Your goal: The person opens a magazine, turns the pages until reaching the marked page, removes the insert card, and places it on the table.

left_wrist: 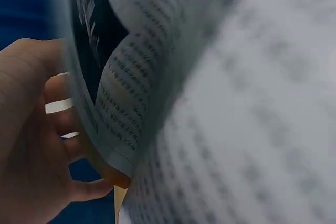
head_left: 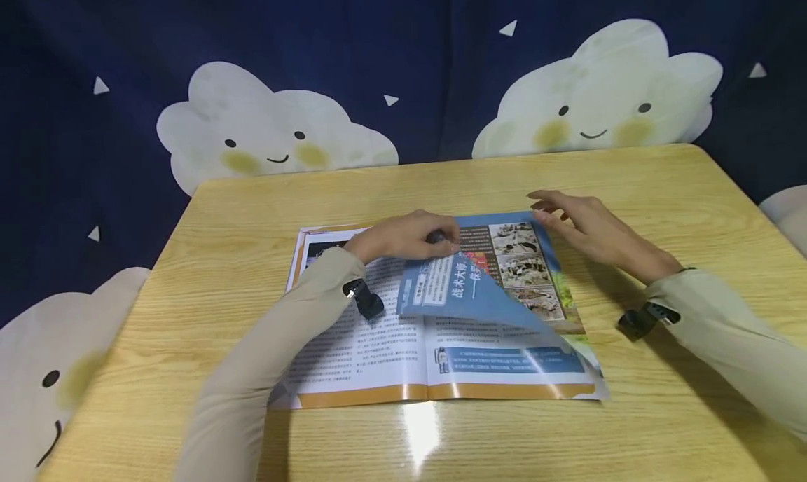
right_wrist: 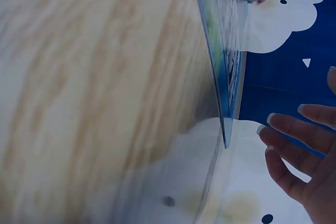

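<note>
An open magazine (head_left: 378, 395) lies on the wooden table, with one blue page (head_left: 435, 293) lifted and curling over towards the left. My left hand (head_left: 410, 235) grips that page by its edge above the middle of the magazine. In the left wrist view, the fingers of the left hand (left_wrist: 37, 129) sit at the edge of a bowed printed page (left_wrist: 131, 87). By the magazine's far right corner hovers my right hand (head_left: 592, 230), its fingers loosely bent and holding nothing. The right wrist view shows this hand (right_wrist: 304, 150) apart from the magazine's edge (right_wrist: 212, 61).
The wooden table (head_left: 221, 258) extends around the magazine on all sides. Behind it hangs a dark blue curtain (head_left: 435, 62) printed with smiling white clouds. A black strap device (head_left: 366, 298) is on the left wrist, and another (head_left: 643, 321) is on the right.
</note>
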